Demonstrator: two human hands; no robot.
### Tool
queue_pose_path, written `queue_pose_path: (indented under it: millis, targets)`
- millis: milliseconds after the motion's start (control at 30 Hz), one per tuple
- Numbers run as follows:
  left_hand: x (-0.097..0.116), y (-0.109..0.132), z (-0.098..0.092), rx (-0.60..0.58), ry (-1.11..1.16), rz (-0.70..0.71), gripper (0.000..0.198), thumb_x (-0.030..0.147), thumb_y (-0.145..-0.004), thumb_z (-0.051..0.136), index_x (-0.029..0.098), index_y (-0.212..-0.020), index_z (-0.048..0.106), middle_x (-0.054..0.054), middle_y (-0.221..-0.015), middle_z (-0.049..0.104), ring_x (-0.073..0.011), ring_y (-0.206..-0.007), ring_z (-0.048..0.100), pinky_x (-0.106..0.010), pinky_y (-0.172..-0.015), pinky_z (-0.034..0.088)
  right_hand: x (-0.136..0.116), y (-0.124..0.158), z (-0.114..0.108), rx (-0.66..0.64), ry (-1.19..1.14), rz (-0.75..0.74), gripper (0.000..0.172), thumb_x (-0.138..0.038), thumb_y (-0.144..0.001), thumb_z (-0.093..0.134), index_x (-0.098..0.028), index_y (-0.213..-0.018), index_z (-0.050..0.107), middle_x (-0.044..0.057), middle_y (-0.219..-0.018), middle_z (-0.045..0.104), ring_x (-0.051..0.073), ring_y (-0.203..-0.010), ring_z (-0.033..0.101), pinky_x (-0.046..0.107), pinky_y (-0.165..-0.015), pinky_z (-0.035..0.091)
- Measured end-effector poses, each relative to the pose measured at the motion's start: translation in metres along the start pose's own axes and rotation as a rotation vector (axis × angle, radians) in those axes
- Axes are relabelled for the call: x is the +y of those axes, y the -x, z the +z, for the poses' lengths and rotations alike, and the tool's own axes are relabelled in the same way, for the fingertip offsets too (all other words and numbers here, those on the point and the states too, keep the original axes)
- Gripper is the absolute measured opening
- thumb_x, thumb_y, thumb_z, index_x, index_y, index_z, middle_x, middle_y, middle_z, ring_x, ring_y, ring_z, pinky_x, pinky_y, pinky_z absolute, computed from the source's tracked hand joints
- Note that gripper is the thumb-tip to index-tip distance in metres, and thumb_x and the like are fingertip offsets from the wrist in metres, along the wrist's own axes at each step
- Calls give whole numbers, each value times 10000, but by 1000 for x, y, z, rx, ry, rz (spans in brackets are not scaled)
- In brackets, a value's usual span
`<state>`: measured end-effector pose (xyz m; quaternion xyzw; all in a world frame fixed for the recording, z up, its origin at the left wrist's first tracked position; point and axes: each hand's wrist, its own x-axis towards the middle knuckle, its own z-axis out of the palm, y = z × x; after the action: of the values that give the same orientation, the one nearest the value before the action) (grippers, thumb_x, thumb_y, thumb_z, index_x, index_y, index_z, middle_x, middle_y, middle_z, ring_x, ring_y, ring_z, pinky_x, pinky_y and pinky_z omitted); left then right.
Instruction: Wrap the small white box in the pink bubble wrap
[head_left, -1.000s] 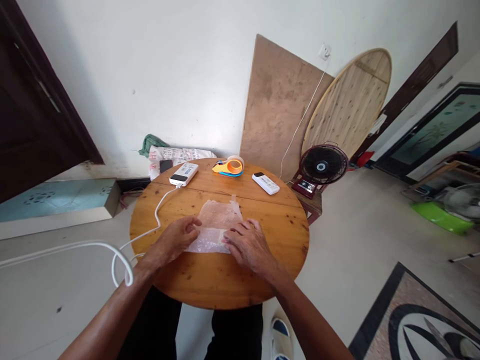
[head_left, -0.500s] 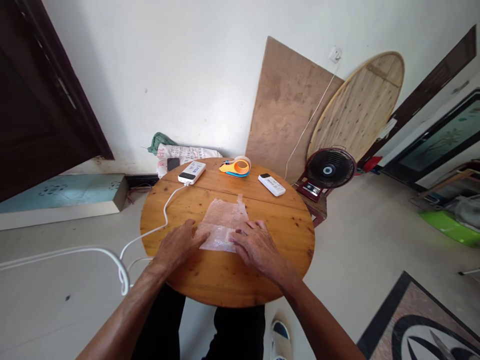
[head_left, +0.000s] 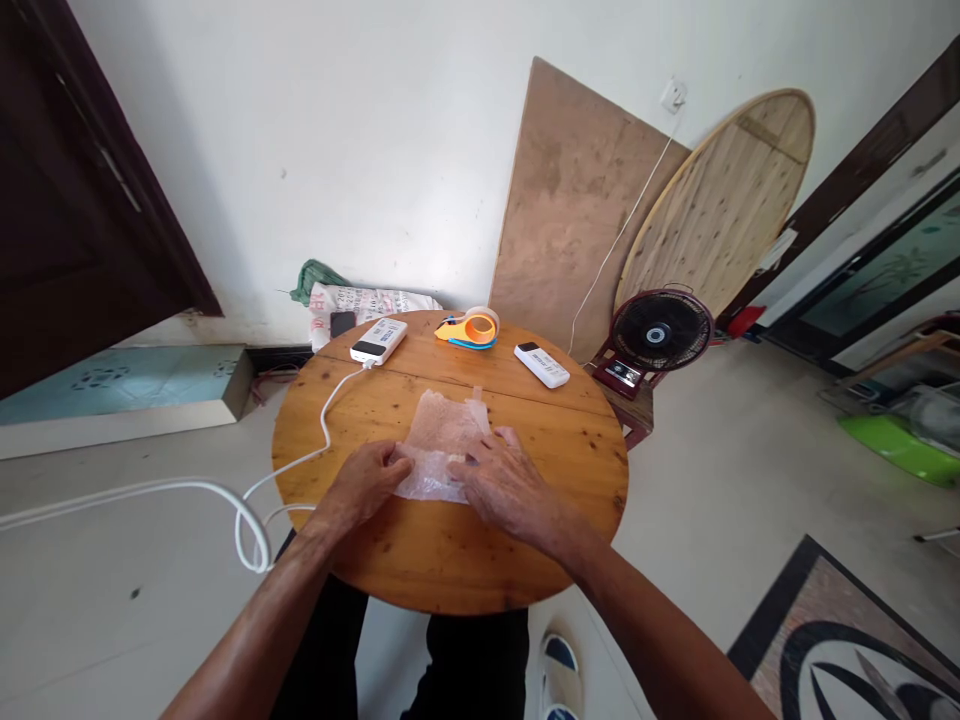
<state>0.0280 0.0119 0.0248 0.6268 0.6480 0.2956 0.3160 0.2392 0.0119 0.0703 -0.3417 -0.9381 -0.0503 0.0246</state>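
Note:
A piece of translucent bubble wrap [head_left: 444, 420] lies near the middle of the round wooden table, its near part folded over. My left hand [head_left: 367, 480] pinches the wrap's left edge between thumb and fingers. On the right side, my right hand [head_left: 504, 485] bends its fingers over the wrap and grips it at the fold. Something small and pale shows by those fingertips, too small to name. A strip of clear tape [head_left: 478, 394] sticks up at the wrap's far right corner.
Farther back on the table [head_left: 450, 555] are an orange-and-blue tape dispenser [head_left: 471, 330], a white power bank [head_left: 379, 342] with a white cable [head_left: 325, 415] plugged in, and a second white power bank [head_left: 541, 365]. A dark fan [head_left: 658, 335] stands right of the table.
My left thumb and fingers have closed on the wrap's left edge. My right hand has shifted slightly left, its fingers bending more over the wrap.

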Motion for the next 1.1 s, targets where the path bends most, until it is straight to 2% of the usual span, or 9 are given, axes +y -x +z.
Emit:
queue_pose_path:
  millis: [67, 267, 400, 567, 633, 767, 867, 967, 1100]
  targets:
    - [1, -2, 3, 17, 7, -18, 229, 321, -700, 443, 203, -524, 356, 45, -518, 392, -108, -508, 379, -235, -475, 266, 1, -1, 3, 1, 7, -9, 152, -161, -869, 514, -236, -969, 601, 54, -983, 564, 213, -996, 444, 424, -964, 242]
    - [2, -2, 9, -61, 187, -208, 143, 313, -685, 444, 207, -595, 410, 49, -512, 483, -125, -430, 504, -231, -431, 361, 1, 0, 5, 1, 6, -25, 269, -81, -832, 501, -235, -1042, 569, 59, -1003, 563, 220, -1048, 445, 448, -997, 222]
    - [-2, -2, 11, -33, 157, -179, 153, 330, -692, 465, 205, -614, 427, 55, -484, 491, -120, -406, 499, -221, -414, 348, 0, -2, 2, -1, 24, -35, 356, -55, -818, 481, -242, -1112, 553, 70, -1012, 559, 230, -1051, 452, 456, -1001, 217]
    - [2, -3, 12, 88, 73, -133, 189, 296, -668, 489, 203, -545, 379, 71, -442, 396, -90, -413, 421, -205, -406, 287, -4, -10, -5, -57, 49, -56, 252, -95, -828, 489, -218, -1006, 618, 100, -952, 574, 256, -971, 478, 469, -933, 267]
    - [8, -3, 13, 86, 163, -140, 202, 306, -662, 502, 201, -538, 381, 69, -450, 401, -89, -423, 421, -201, -402, 297, -6, -13, -7, -62, 43, -62, 239, -93, -831, 486, -210, -993, 618, 101, -960, 579, 256, -981, 474, 468, -932, 268]
    - [20, -3, 17, -27, 523, -201, 231, 377, -636, 561, 190, -565, 445, 54, -486, 487, -106, -435, 475, -213, -388, 373, -6, -14, -7, -93, 20, -58, 250, -89, -840, 476, -205, -1029, 594, 96, -1019, 572, 248, -1011, 467, 434, -914, 293]
    - [24, -3, 21, -63, 707, -230, 270, 403, -596, 621, 178, -580, 473, 43, -493, 518, -116, -444, 503, -226, -386, 420, -5, -10, -4, -74, 11, -48, 297, -93, -862, 457, -219, -1115, 551, 95, -1083, 559, 236, -1036, 465, 426, -931, 284]
    - [24, -3, 23, -76, 767, -224, 284, 404, -584, 648, 170, -599, 488, 41, -511, 536, -114, -460, 517, -228, -395, 451, -5, -8, -2, -11, -11, -1, 267, -154, -889, 456, -217, -1140, 523, 86, -1056, 581, 229, -1023, 486, 424, -957, 269]
    - [23, -4, 22, -46, 708, -203, 260, 387, -599, 628, 178, -603, 473, 58, -487, 520, -106, -418, 501, -221, -358, 433, -5, -6, -2, 58, -81, 68, 176, -242, -874, 505, -182, -1034, 544, 58, -928, 630, 207, -917, 537, 416, -996, 248]
